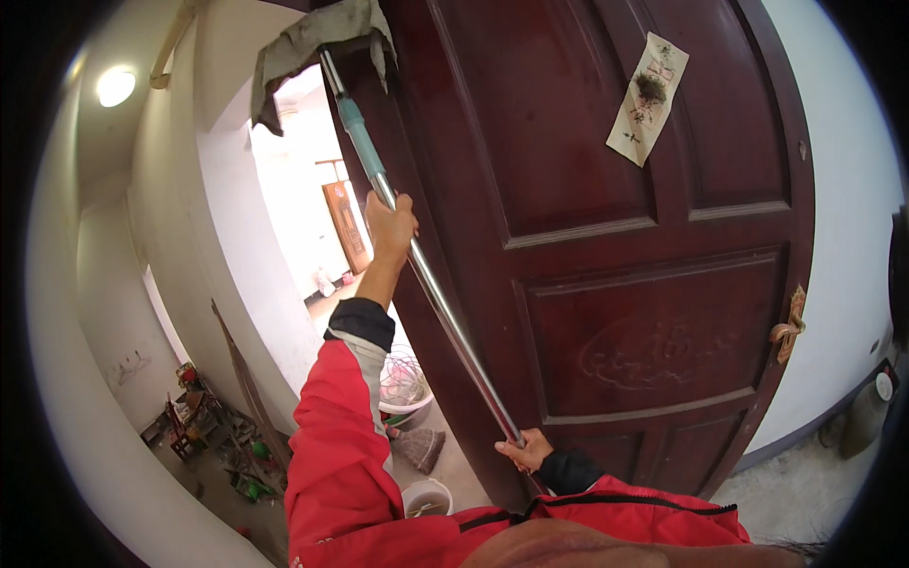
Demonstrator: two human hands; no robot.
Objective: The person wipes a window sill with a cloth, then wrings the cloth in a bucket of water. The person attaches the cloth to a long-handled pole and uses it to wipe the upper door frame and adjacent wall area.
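Note:
With my left hand I grip the upper part of a telescopic metal mop pole. My right hand is closed around its lower end. A teal collar joins the pole's two sections. At the top, a grey mop cloth is spread across the mop head and drapes down on both sides. It overlaps the upper edge area of a dark red wooden door; whether it touches the wood I cannot tell. The door has raised panels and a worn brass-coloured handle.
A torn paper with writing clings to the door. Below the doorway are a white bucket of water, a broom head and a basin. Clutter covers the lower left floor. A grey container stands at right.

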